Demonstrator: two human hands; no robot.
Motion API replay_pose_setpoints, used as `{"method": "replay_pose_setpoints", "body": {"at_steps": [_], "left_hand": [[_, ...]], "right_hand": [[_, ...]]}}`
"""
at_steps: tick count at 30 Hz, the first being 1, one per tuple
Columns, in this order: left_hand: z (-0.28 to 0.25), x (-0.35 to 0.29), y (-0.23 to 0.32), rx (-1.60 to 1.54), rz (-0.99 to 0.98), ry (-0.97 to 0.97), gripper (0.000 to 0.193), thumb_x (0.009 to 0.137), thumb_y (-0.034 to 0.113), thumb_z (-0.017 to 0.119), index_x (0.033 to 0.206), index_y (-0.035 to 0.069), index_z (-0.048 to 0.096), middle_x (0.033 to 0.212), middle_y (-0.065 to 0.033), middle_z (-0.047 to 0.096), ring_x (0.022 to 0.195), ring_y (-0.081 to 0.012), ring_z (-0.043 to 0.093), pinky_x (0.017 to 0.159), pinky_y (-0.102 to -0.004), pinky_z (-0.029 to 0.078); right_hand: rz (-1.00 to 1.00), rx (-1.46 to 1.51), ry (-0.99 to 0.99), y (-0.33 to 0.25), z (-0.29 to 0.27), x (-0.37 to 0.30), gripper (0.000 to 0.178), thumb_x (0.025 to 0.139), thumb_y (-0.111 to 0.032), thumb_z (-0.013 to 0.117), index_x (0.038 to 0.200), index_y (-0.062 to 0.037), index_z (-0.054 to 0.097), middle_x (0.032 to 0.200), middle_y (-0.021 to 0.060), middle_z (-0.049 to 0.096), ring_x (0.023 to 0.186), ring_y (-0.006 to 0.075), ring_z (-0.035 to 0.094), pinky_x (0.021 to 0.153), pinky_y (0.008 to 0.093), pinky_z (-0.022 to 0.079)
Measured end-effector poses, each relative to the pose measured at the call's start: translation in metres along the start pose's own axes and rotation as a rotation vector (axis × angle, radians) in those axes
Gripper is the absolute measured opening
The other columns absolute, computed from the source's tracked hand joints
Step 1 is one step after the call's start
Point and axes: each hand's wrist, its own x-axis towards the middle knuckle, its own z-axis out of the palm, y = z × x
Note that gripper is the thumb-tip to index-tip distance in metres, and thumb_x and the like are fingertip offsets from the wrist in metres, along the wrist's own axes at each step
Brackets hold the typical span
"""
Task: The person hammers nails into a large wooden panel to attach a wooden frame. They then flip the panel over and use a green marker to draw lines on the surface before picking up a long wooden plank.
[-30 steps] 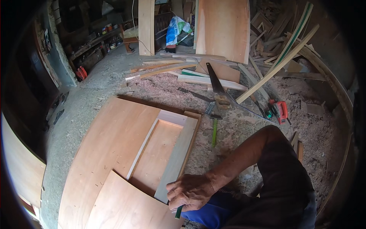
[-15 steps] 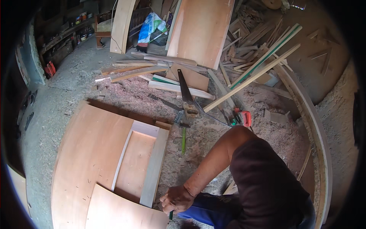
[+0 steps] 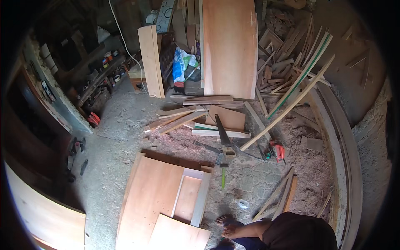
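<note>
My right hand [image 3: 233,231] is low in the picture, beside a bare foot [image 3: 225,220] and right of the pale wooden panel. It is small and partly shadowed, so its fingers cannot be made out. The forearm runs back to a dark sleeve [image 3: 293,229]. My left hand is out of view. The wooden panel [image 3: 152,183] lies on the floor, with a framed rectangular recess [image 3: 190,196] on its right side. A loose thin board [image 3: 179,235] overlaps its near edge.
Ahead lie a handsaw [image 3: 223,133], a green-handled tool [image 3: 223,178], a red power tool [image 3: 276,151] and scattered wooden strips [image 3: 183,121]. A tall board [image 3: 229,50] stands at the back. Offcuts [image 3: 283,62] are heaped back right; another panel [image 3: 50,223] is at left.
The view has tilted up and turned left, so the panel sits lower and further right. My right arm has dropped toward the lower edge, by the foot.
</note>
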Motion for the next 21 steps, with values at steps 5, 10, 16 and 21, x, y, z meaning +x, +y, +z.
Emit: {"method": "replay_pose_setpoints", "body": {"at_steps": [5, 10, 16, 21], "left_hand": [[-0.012, -0.027, 0.037, 0.034, -0.048, -0.031, 0.058, 0.098, 0.036, 0.057, 0.146, 0.006, 0.044, 0.141, -0.0223, 0.053, 0.121, -0.0389, 0.058, 0.102, -0.0466, 0.044], [-0.077, -0.025, 0.043, 0.087, -0.136, 0.007, 0.059, 0.098, 0.037, 0.056, 0.146, 0.006, 0.043, 0.142, -0.0224, 0.052, 0.122, -0.0398, 0.057, 0.103, -0.0482, 0.043], [-0.127, -0.035, 0.013, 0.113, -0.385, -0.065, 0.06, 0.099, 0.039, 0.054, 0.147, 0.005, 0.041, 0.143, -0.0224, 0.051, 0.123, -0.0408, 0.056, 0.105, -0.0502, 0.041], [-0.188, -0.08, -0.029, 0.153, -0.583, -0.047, 0.061, 0.099, 0.039, 0.053, 0.148, 0.005, 0.04, 0.143, -0.0224, 0.05, 0.124, -0.0416, 0.055, 0.106, -0.0518, 0.04]], "right_hand": [[0.196, 0.186, -0.396, 0.019, -0.043, 0.027, 0.018, 0.086, -0.031, 0.055, 0.084, -0.0157, 0.063, 0.083, 0.0077, 0.066, 0.087, 0.031, 0.066, 0.074, 0.0511, 0.051], [0.728, 0.457, -0.518, 0.047, -0.148, 0.053, 0.021, 0.086, -0.028, 0.057, 0.094, -0.012, 0.068, 0.088, 0.0166, 0.071, 0.084, 0.0348, 0.07, 0.072, 0.049, 0.055], [1.293, 0.363, -0.329, 0.052, -0.221, -0.072, 0.025, 0.091, -0.026, 0.05, 0.101, -0.0123, 0.069, 0.096, 0.0199, 0.071, 0.093, 0.0382, 0.07, 0.076, 0.0541, 0.055], [1.809, 0.52, -0.109, -0.06, -0.219, -0.142, 0.033, 0.095, -0.029, 0.047, 0.102, -0.0043, 0.068, 0.098, 0.0228, 0.07, 0.095, 0.0431, 0.068, 0.081, 0.0564, 0.055]]}}
